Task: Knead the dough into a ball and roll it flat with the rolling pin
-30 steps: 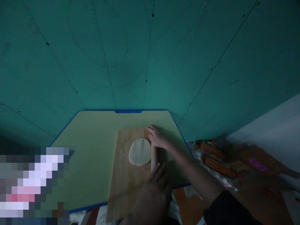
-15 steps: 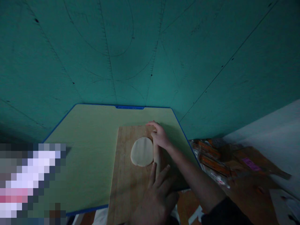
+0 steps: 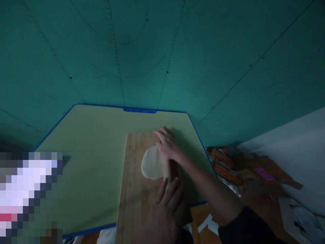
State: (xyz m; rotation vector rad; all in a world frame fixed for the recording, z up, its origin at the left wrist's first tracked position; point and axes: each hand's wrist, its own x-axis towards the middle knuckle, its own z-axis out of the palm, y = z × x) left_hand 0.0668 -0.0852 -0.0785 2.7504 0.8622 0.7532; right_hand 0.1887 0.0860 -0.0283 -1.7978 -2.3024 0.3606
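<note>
A round, flat sheet of dough (image 3: 151,163) lies on a wooden board (image 3: 132,189). Along its right edge a pale rolling pin (image 3: 166,169) points away from me and covers part of that edge. My right hand (image 3: 167,144) is over the pin's far end, fingers extended forward and to the left, and hides that end. At the near end my left hand (image 3: 167,203) reaches up from below. Its fingers lie along the pin and its palm hides the rest.
The board rests on a pale green table (image 3: 93,162) with a blue rim, against a green wall (image 3: 142,51) with drawn lines. A pixelated patch covers the left side. Wrapped packages (image 3: 225,166) and brown cardboard (image 3: 276,169) lie at the right.
The rolling pin has shifted a little left onto the dough's right edge, with both hands moving along. My right hand's fingers have come over the pin's far end. The view has tilted slightly.
</note>
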